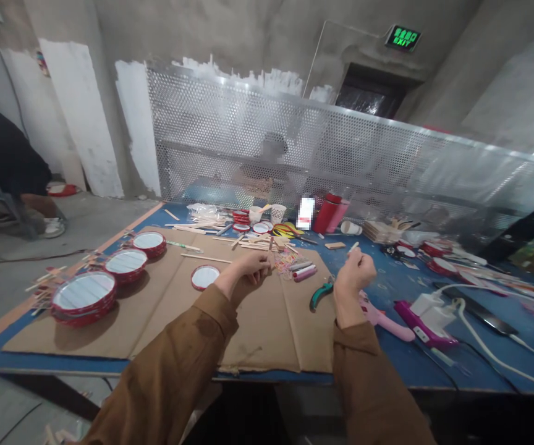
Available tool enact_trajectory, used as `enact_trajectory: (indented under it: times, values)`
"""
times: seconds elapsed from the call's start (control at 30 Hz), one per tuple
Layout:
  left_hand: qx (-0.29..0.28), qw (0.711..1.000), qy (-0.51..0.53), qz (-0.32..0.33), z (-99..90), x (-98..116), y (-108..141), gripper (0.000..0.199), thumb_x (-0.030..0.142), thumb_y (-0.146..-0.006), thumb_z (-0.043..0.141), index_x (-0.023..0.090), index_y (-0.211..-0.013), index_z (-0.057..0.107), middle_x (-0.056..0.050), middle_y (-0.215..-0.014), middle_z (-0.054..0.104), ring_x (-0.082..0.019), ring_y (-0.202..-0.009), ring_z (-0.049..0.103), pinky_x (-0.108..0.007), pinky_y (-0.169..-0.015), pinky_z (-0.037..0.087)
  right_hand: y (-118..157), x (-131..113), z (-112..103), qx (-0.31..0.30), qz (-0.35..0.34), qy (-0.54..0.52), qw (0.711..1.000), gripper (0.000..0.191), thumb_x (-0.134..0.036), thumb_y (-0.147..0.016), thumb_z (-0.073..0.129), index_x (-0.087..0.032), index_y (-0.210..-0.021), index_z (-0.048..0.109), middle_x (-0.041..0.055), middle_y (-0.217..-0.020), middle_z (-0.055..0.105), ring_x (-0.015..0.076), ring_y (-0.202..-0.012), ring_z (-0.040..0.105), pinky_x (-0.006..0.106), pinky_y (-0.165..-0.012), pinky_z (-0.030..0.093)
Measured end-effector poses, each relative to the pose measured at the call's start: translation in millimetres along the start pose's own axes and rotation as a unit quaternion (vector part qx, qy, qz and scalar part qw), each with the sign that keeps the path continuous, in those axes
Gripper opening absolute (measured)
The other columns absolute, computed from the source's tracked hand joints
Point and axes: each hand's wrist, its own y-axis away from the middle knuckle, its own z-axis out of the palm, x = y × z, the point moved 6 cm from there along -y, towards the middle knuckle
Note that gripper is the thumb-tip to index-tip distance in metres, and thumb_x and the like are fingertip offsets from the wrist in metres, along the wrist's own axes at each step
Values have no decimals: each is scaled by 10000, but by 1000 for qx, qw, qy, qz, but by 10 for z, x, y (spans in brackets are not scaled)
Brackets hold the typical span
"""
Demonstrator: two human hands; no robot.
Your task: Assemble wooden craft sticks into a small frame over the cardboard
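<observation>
Left hand [254, 267] pinches a slim brown stick [271, 248] above a tan cardboard sheet [258, 334]. Right hand [355, 275], closed, holds a small pale piece [354, 247] near teal-handled pliers [321, 295]. Three red-rimmed round containers with white tops [84, 292] stand along the cardboard's left side, on the blue table [387, 272].

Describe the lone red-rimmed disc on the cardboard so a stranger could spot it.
A cardboard sheet covers part of the blue table. Left of the left hand, on that sheet, lies a white disc with a thin red rim. It is flat, unlike the three deep red-sided pieces farther left.
</observation>
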Motion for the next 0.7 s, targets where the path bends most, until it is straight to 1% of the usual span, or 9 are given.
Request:
enact_trajectory:
  times: [0.03,0.07,0.1,0.23,0.3,0.4,0.57,0.7]
  values:
    - [-5,1000,-9,-5,0,-17,-19,150,157,-950,488,174,-809,538,57,-561,534,-63,-368,487,-152,-420,389,23,3,-42,37,21,-13,999,393,-439,-986,389,-238,-677,526,42,-654,599,215,-706,557,319,-693,402]
    - [-8,1000,-18,-8,-2,-34,-38,155,163,-956,479,174,-815,541,56,-554,533,-65,-366,486,-152,-420,386,52,-5,-60,58,34,-27,997,396,-446,-970,412,-249,-636,493,21,-611,567,199,-661,528,311,-670,393]
    - [-9,1000,-25,-8,-5,-47,-54,163,169,-963,469,174,-818,542,55,-549,532,-66,-364,485,-150,-419,382,82,-22,-58,67,37,-39,996,403,-451,-960,422,-255,-611,468,4,-581,537,186,-627,499,304,-650,384]
    - [-5,1000,-14,4,-19,-44,-60,177,156,-971,443,172,-820,534,56,-569,538,-62,-368,489,-150,-423,391,182,-88,51,28,18,-78,996,446,-512,-949,417,-263,-578,409,-29,-528,461,157,-563,421,285,-592,349]
    - [-10,1000,6,6,-17,-26,-34,165,149,-967,447,170,-829,535,60,-579,540,-63,-379,500,-155,-430,410,215,-108,107,2,8,-77,997,467,-543,-944,414,-265,-569,398,-34,-515,443,152,-557,402,282,-577,337]
    - [-20,1000,14,-3,-14,-14,-1,137,143,-946,486,163,-822,542,63,-569,533,-66,-396,518,-153,-434,417,247,-151,154,-24,-8,-59,998,471,-531,-931,427,-260,-547,400,-35,-492,429,150,-556,396,286,-574,319]
    - [-43,999,2,-12,5,-15,-1,161,138,-928,520,146,-774,565,50,-564,543,-62,-400,505,-154,-434,413,263,-176,159,-28,3,-76,997,443,-491,-895,450,-252,-523,417,-33,-489,435,146,-551,404,287,-576,321]
    - [-37,999,3,-19,2,-2,12,155,144,-933,522,149,-784,565,51,-566,550,-59,-410,514,-152,-453,432,261,-134,194,-28,9,-86,996,432,-494,-884,462,-250,-529,432,-32,-483,442,150,-561,423,281,-575,339]
